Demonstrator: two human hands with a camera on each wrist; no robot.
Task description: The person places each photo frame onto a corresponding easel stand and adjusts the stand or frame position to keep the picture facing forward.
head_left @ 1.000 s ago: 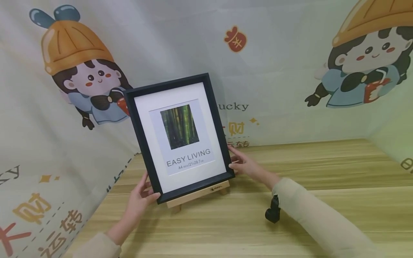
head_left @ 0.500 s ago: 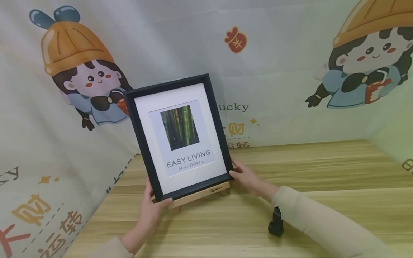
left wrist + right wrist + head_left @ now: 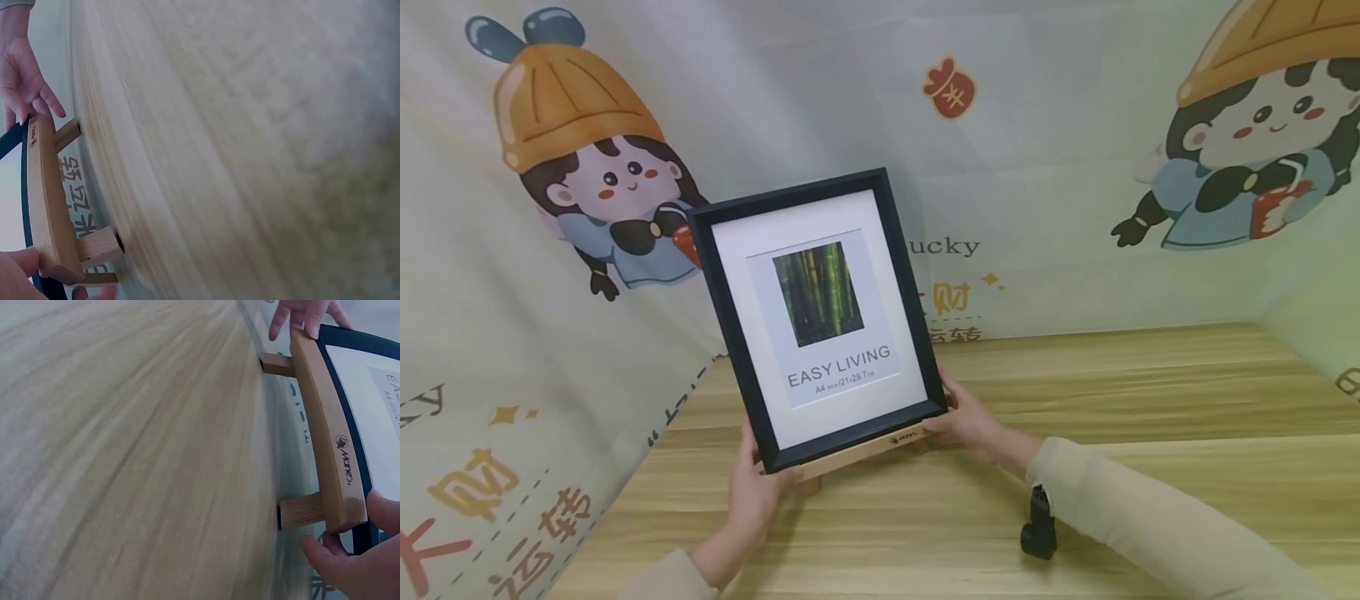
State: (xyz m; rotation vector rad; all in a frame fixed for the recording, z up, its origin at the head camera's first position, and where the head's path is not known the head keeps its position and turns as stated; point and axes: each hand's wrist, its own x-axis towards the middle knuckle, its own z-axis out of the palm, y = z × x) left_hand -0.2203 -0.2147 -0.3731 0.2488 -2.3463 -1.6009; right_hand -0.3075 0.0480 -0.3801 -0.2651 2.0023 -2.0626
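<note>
A black picture frame [image 3: 917,333] with a white mat and a bamboo picture stands tilted on a small wooden easel [image 3: 865,450]. The easel's front ledge and two short legs show in both wrist views. At the ledge's left end my left hand [image 3: 758,492] grips the easel, thumb in front and other fingers partly hidden behind the frame's corner. My right hand [image 3: 973,425] grips the ledge's right end, its thumb over the front. In the right wrist view, this hand's fingers [image 3: 325,553] reach under the ledge. The easel's back is hidden.
The easel stands on a wood-grain tabletop [image 3: 1112,500]. Behind and to the left hangs a pale printed cloth [image 3: 1045,150] with cartoon figures. A small black device [image 3: 1039,525] hangs under the right sleeve [image 3: 1135,517].
Both hands have slid from the frame's side edges down to the ends of the easel's ledge, the left one moving first. The frame and easel have barely moved.
</note>
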